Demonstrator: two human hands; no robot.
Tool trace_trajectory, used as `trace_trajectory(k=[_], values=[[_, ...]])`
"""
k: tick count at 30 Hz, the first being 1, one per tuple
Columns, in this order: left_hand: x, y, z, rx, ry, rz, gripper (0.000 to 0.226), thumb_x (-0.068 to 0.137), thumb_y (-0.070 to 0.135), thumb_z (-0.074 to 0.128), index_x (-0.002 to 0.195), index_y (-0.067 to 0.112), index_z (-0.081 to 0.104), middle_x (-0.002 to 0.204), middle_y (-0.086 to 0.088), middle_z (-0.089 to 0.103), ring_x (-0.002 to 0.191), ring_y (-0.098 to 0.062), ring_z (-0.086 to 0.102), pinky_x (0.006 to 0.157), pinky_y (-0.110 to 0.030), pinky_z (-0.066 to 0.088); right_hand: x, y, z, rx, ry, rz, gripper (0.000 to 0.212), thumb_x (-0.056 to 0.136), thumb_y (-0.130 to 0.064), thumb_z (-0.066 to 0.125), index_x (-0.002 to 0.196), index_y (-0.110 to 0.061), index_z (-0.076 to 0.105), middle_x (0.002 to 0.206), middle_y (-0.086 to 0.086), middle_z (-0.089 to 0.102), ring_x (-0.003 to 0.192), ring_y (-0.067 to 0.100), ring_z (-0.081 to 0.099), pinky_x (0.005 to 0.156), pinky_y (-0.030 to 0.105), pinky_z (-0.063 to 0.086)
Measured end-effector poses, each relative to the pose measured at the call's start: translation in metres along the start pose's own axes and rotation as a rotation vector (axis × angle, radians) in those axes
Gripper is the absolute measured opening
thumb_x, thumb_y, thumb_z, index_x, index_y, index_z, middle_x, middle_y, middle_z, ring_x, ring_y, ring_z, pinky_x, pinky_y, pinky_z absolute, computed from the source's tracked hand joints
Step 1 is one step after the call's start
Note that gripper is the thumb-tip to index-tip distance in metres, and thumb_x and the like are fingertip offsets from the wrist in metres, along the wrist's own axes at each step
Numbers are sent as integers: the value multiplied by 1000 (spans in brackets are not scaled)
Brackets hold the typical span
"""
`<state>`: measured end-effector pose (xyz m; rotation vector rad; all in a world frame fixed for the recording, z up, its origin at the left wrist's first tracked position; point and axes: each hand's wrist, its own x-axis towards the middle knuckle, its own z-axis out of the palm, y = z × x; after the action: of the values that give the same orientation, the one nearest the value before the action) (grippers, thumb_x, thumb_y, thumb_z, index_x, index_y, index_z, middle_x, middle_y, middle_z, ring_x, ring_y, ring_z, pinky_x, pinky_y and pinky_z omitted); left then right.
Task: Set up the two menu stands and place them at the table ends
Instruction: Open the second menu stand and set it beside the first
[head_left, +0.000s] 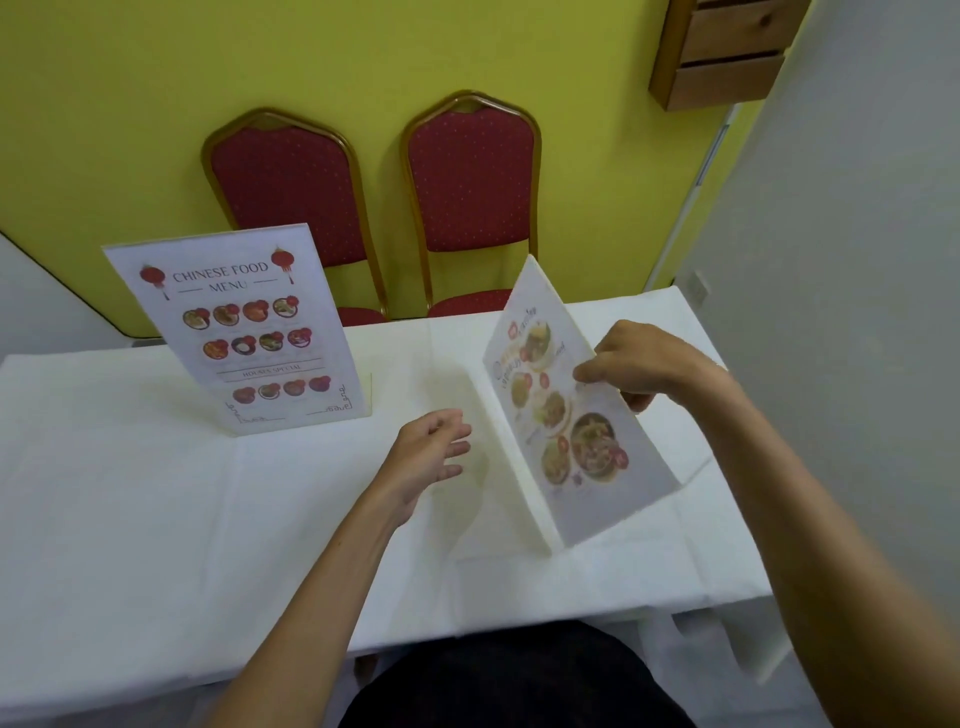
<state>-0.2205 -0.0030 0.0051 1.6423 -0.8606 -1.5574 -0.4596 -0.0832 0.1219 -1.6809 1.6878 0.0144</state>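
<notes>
A clear acrylic menu stand (244, 332) with a "Chinese Food Menu" sheet stands upright on the white table at the left, facing me. A second menu stand (566, 431) with food pictures stands on its base at the right, turned edge-on toward me and blurred. My right hand (644, 364) pinches its upper right edge. My left hand (431, 452) hovers just left of that stand, fingers spread, holding nothing and not touching it.
The table (156, 493) wears a white cloth; its far edge meets two red padded chairs (467, 197) against a yellow wall. The table's right end is close to a white wall. A wooden shelf unit (727, 57) hangs upper right.
</notes>
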Motion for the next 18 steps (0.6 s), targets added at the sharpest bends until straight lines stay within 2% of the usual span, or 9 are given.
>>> trace_trajectory(k=[1,4,5,7,9,11,14,16,18], values=[[2,-2,-1,47,20,-9,22,101,34,52,120,25,60,133,-4,62,115,-19,63,100,-43,53,0,1,-3,94,-29,-15,24,89,-24,62,85,-4,74,70,8,77,64,25,75,58,32,59],[5,-7,-2,162,13,-32,49,101,40,49,146,21,45,137,2,56,124,-20,58,102,-43,50,3,0,-3,301,-82,-87,25,93,-27,64,96,-5,76,83,11,80,74,29,78,64,36,62],[6,-7,-3,172,-19,-19,48,102,40,48,146,23,45,134,4,60,124,-20,59,102,-44,50,5,-1,-2,344,-94,-109,24,94,-28,64,97,-7,76,84,10,80,75,28,78,65,36,62],[10,-4,-7,146,-52,41,33,103,34,47,132,24,60,123,3,71,117,-21,66,99,-46,53,9,-1,-1,394,-117,-152,23,95,-27,65,95,-8,76,82,7,81,72,26,77,64,35,59],[17,7,-15,116,7,66,26,102,26,53,122,18,67,118,-4,73,111,-24,70,93,-42,57,14,0,-2,394,-138,-189,21,95,-27,65,92,-10,77,79,5,80,70,22,76,64,34,59],[26,17,-20,155,85,68,25,98,22,60,118,8,67,116,-10,73,105,-25,71,86,-35,58,19,4,-4,360,-145,-204,21,94,-28,66,93,-10,77,81,5,81,71,21,77,66,36,60],[34,26,-26,181,186,121,18,97,16,60,106,1,64,105,-13,72,88,-23,71,84,-40,58,31,11,-6,278,-137,-228,24,92,-32,69,96,-11,80,85,6,81,78,22,78,74,40,62],[36,30,-31,205,253,188,19,97,18,61,101,0,61,100,-10,73,88,-23,71,82,-40,60,40,14,-7,215,-99,-245,22,89,-35,73,93,-16,82,84,3,81,76,21,73,77,40,60],[38,36,-36,261,280,262,22,96,22,63,101,1,61,99,-7,75,92,-21,72,78,-38,61,50,19,-7,192,-65,-253,18,85,-37,76,89,-21,82,78,-3,79,72,19,68,71,36,56]])
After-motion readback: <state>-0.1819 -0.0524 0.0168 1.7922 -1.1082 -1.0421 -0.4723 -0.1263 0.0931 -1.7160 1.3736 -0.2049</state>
